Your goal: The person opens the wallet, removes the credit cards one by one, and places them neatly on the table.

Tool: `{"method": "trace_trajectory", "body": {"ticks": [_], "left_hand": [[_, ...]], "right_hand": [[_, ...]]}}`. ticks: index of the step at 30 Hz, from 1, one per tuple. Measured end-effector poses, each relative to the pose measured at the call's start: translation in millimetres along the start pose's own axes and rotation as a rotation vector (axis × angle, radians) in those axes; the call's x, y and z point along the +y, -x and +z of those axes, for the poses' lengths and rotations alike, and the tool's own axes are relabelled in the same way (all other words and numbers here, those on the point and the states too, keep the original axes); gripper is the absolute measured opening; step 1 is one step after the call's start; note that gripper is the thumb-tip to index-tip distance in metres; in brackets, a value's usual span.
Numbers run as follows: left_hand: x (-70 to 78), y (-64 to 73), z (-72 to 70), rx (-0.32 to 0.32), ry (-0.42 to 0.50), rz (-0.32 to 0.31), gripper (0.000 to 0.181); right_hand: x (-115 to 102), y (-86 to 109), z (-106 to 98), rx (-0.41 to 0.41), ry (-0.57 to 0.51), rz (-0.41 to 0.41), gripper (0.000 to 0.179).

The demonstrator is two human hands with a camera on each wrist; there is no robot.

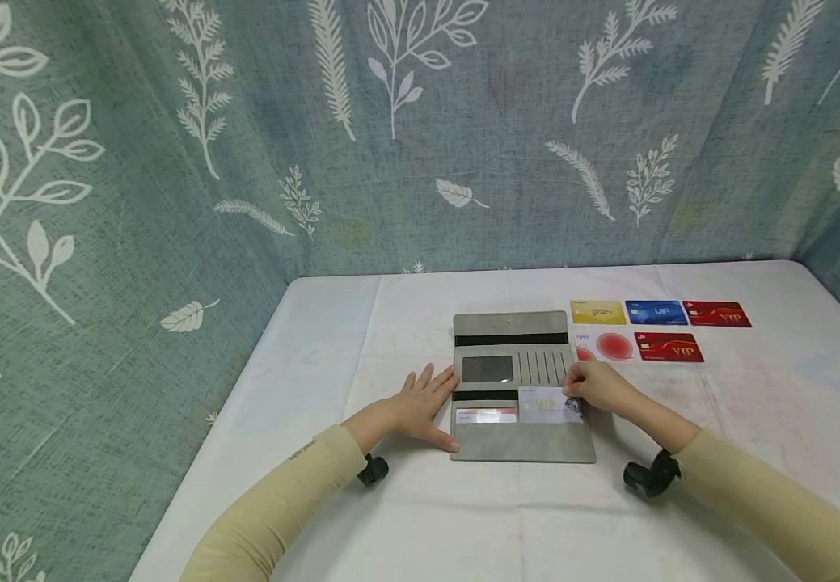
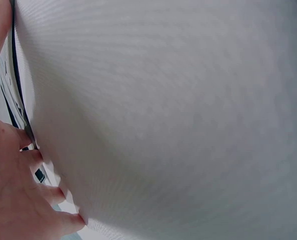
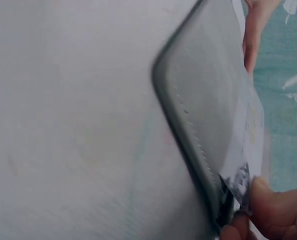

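A white, gold-lettered VIP card [image 1: 540,404] is pinched by the right hand [image 1: 603,388] over a grey stitched wallet [image 1: 521,443], its left edge touched by the splayed-fingered left hand [image 1: 418,408].

Soft, even light washed the white table [image 1: 449,533] from its far edge forward, with faint shadows beneath the left sleeve [image 1: 281,501] and right sleeve [image 1: 776,509]. Glare whitened a pocketed card [image 1: 487,415] in the gray wallet [image 1: 521,444]. The head view was fairly sharp, though its smallest print blurred. Both wrist views were dimmer and hazy, the tabletop out of focus, the left one darkening toward its right side.
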State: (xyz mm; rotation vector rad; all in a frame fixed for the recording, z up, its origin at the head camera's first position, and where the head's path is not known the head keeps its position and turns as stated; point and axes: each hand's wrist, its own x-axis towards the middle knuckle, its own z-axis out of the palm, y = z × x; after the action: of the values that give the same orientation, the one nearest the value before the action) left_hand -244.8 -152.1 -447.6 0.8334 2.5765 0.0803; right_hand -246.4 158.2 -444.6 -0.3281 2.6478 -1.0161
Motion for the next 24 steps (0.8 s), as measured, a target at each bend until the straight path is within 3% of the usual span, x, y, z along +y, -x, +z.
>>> {"method": "trace_trajectory", "body": {"ticks": [9, 15, 24], "left_hand": [[2.9, 0.9, -1.7, -0.008, -0.016, -0.005, 0.111], [3.0, 0.3, -2.3, -0.010, -0.020, -0.013, 0.112], [1.5, -0.1, -0.8, -0.013, -0.016, -0.018, 0.112]], "right_hand": [[4, 3.6, -7, -0.116, -0.125, 0.043, 0.008], [10, 8.1, -9, -0.147, -0.226, 0.094, 0.022], [13, 14.7, -6, -0.156, -0.186, 0.033, 0.048]]}}
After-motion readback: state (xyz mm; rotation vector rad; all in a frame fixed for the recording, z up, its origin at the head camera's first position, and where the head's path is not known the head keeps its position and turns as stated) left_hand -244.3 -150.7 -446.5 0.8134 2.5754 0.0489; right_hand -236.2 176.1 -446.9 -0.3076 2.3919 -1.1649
